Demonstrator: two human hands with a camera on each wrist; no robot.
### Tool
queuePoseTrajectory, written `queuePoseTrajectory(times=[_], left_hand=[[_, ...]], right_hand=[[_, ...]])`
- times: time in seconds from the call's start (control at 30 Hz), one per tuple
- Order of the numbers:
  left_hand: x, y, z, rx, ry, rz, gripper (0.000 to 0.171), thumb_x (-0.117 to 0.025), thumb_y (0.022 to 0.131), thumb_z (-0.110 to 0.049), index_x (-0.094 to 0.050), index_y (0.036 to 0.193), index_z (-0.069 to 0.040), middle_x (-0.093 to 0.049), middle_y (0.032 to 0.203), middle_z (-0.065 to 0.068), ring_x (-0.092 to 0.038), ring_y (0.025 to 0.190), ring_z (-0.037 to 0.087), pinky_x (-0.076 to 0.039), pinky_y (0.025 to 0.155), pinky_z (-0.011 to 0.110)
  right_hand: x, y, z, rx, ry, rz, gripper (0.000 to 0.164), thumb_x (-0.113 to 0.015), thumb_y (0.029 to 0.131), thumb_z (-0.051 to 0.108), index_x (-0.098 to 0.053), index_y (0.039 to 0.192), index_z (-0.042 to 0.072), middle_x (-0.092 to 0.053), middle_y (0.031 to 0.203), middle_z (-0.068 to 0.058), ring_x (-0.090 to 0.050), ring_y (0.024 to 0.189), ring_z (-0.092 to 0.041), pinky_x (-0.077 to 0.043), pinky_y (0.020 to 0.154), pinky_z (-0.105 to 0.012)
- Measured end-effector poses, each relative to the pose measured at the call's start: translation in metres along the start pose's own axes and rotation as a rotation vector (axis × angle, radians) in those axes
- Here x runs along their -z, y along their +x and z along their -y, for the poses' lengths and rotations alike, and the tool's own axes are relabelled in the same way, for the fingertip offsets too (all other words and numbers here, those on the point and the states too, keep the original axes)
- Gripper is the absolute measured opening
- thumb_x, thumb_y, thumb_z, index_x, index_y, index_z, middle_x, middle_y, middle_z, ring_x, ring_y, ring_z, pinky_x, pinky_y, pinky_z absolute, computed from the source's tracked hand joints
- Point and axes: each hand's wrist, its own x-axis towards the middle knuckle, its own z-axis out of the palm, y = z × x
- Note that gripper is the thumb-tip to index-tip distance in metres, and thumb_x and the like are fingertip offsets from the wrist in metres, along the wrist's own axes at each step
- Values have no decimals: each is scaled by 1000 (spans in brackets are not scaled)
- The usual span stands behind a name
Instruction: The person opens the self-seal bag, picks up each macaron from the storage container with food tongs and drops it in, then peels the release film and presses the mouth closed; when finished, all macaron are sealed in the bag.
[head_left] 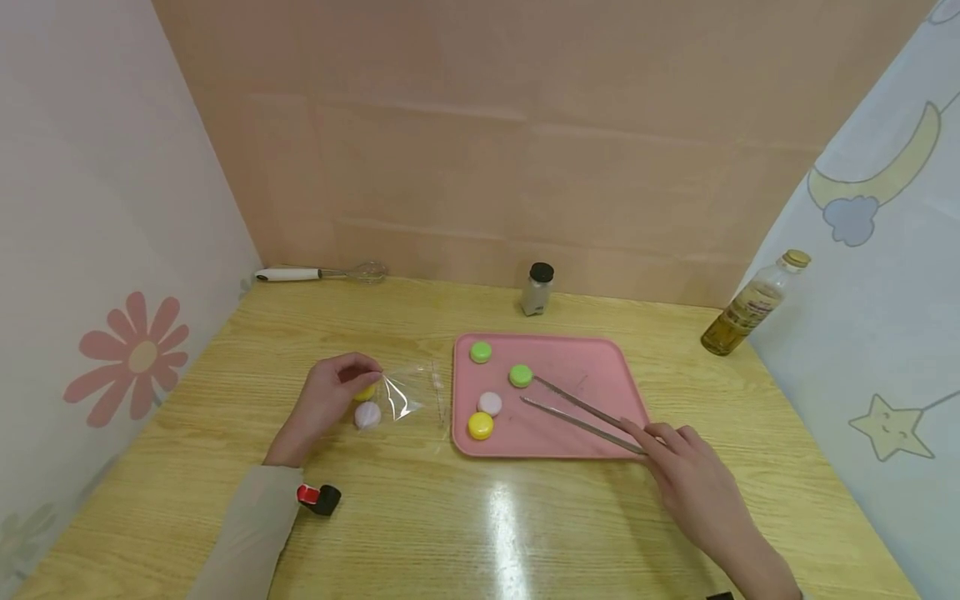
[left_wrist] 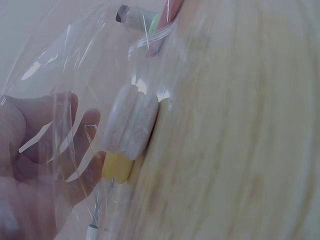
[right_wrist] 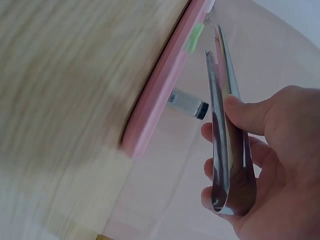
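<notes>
Beneath everything, a wooden table (head_left: 375, 517). Flat on it, a low-rimmed pink tray (head_left: 592, 367). Gripped over the tray between thumb and curled fingers of the right hand (head_left: 697, 483), metal tongs (right_wrist: 220, 170) with tips apart; probably stiff yet springy, best held along both arms, well back from the tips. Left of the tray, apparently pinched between thumb and fingertips of the left hand (head_left: 326, 396), the raised film of a clear bag (head_left: 408, 398); exact contact hard to tell through the glare. Looks very light, limp and slippery, so better held at an edge. Smallest, on the tray: a green macaron (head_left: 481, 352) near the far-left corner, a second green macaron (head_left: 521, 376) just beside a tong tip, a pale macaron (head_left: 490, 405) next to a yellow macaron (head_left: 481, 426); seemingly inside the bag, another pale macaron (head_left: 367, 416) and another yellow macaron (head_left: 365, 393). Likely light, perhaps brittle, smooth-domed and apt to slip; best taken gently by the rounded sides.
</notes>
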Motion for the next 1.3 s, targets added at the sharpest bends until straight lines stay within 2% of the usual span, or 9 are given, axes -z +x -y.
queuePoseTrajectory(times=[0.17, 0.33, 0.63, 0.87, 1.07, 1.3], left_hand=[[1, -2, -2, 3, -9, 0, 17, -70, 98, -17, -73, 108, -3, -71, 106, 9, -63, 99, 22, -50, 85, 24], [1, -1, -2, -5, -5, -3, 17, -70, 98, -17, -73, 108, -4, -71, 105, 9, -64, 99, 22, -49, 85, 23], [0, 0, -2, 3, 0, 0, 16, -66, 99, -6, -70, 110, 6, -70, 106, 16, -63, 101, 30, -48, 83, 21], [2, -1, -1, 8, -1, 2, 20, -68, 99, -16, -72, 111, 0, -70, 107, 9, -63, 101, 23, -49, 86, 24], [2, -1, 0, 3, -11, 2, 19, -69, 99, -16, -72, 109, -1, -70, 106, 8, -63, 100, 24, -50, 85, 27], [1, -1, 0, 11, -16, 2, 16, -69, 99, -16, -72, 107, -3, -70, 105, 8, -63, 98, 23, -51, 83, 26]], right_hand=[[0, -11, -10, -30, -16, 7, 63, -80, 77, 3, -64, 137, 15, -66, 104, -2, -50, 82, -19, -45, 66, -37], [0, -16, -18, -42, -12, 2, 62, -82, 75, 3, -66, 134, 12, -66, 102, -1, -49, 78, -17, -45, 64, -35], [-5, -21, -26, -54, -18, 30, 62, -83, 76, 1, -65, 134, 11, -66, 102, -2, -52, 79, -19, -45, 64, -37], [-9, -18, -26, -53, 3, 45, 60, -81, 77, -1, -65, 134, 9, -66, 103, -4, -50, 80, -19, -44, 64, -37], [-13, -12, -25, -36, 15, 28, 60, -82, 77, 0, -65, 134, 10, -65, 101, -3, -50, 80, -18, -44, 65, -37], [-18, -5, -26, -42, 32, 54, 55, -80, 82, 2, -65, 134, 11, -65, 102, -2, -51, 82, -20, -45, 69, -41]])
